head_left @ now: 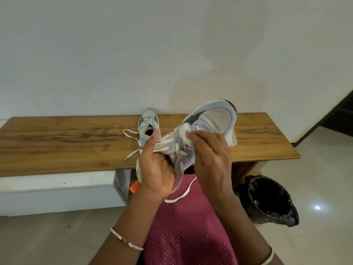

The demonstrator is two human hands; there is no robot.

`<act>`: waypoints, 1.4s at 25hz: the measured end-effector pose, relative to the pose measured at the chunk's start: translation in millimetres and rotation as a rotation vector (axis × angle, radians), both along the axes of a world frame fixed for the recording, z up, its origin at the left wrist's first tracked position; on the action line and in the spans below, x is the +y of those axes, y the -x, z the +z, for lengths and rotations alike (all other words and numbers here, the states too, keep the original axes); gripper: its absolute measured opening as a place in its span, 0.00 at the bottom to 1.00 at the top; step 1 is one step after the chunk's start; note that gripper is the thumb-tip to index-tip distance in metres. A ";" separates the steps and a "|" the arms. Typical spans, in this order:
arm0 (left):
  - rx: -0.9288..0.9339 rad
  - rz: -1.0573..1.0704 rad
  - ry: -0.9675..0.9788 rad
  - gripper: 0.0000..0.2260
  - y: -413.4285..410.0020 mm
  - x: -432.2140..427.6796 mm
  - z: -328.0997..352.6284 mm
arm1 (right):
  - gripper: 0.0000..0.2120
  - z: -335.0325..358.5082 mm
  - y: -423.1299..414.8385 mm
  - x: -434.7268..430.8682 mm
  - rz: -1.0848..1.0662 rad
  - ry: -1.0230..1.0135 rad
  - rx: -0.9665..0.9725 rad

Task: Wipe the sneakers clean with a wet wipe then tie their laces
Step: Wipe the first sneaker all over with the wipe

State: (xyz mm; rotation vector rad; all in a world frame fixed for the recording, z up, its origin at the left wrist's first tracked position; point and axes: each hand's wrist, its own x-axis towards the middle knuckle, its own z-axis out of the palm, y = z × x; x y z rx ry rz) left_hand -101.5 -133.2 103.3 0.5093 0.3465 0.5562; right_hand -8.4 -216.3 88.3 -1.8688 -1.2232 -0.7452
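My left hand (pixel 156 167) grips a grey and white sneaker (pixel 212 119) by its heel end, holding it above the bench with the toe pointing away and up. Its white laces (pixel 181 194) hang loose over my lap. My right hand (pixel 210 155) presses a crumpled white wet wipe (pixel 186 133) against the side of that sneaker, fingers curled over the wipe. The second sneaker (pixel 148 121) stands on the wooden bench (pixel 66 142) just behind my left thumb, its laces untied and spread to the left.
A bin lined with a black bag (pixel 271 201) stands on the tiled floor at the right, beside the bench's end. A white wall rises behind the bench. A white drawer unit (pixel 57 190) sits under the bench on the left.
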 end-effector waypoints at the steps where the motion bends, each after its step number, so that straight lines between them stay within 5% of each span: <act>1: 0.031 0.013 0.002 0.25 -1.5 1.9 -0.9 | 0.11 2.8 -8.3 -1.1 -0.015 -0.024 0.018; 7: 0.079 -0.043 0.243 0.18 -7.5 16.4 -4.2 | 0.10 -5.3 -6.3 -19.5 -0.043 -0.247 0.361; 11: -0.042 -0.117 0.375 0.20 -7.8 16.3 -4.7 | 0.09 -6.4 -1.6 -7.3 -0.037 -0.280 0.190; 14: -0.010 -0.178 0.297 0.23 -4.8 17.1 0.7 | 0.09 6.8 -16.3 3.7 -0.006 -0.316 0.102; 25: -0.093 -0.244 0.257 0.31 -1.9 19.3 -2.1 | 0.09 -12.7 37.5 -15.6 0.178 -0.090 0.078; 35: -0.218 -0.201 0.245 0.28 0.7 10.4 4.0 | 0.08 22.6 6.9 -4.6 0.121 -0.136 0.066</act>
